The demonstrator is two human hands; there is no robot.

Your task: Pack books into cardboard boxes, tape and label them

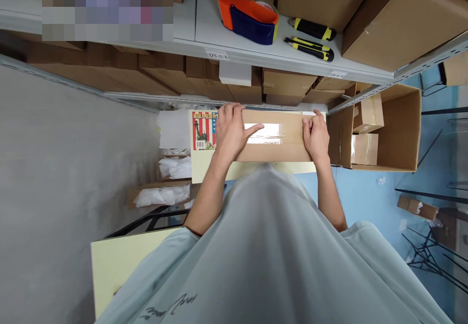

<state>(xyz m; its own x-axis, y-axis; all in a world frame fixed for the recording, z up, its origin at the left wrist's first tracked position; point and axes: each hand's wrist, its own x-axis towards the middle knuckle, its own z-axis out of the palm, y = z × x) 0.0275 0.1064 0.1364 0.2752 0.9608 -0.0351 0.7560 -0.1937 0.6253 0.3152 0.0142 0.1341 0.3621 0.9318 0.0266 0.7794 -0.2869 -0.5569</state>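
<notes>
A long cardboard box (276, 151), its top seam covered with clear shiny tape, lies across a pale yellow table (204, 168) in front of me. My left hand (233, 131) grips its left end, with the thumb stretched over the top. At the right end, my right hand (316, 134) is closed on the box with its fingers curled. A magazine (203, 131) with a striped, statue-printed cover lies partly under my left hand. Part of a white piece (309, 113) shows near my right fingers.
On the shelf (204, 21) above lie an orange and blue tape dispenser (252, 19) and several yellow-black box cutters (310, 48). Cardboard boxes (288, 82) fill the shelf below. A large open carton (400, 129) with smaller boxes stands at the right. White plastic-wrapped items (175, 168) are at the left.
</notes>
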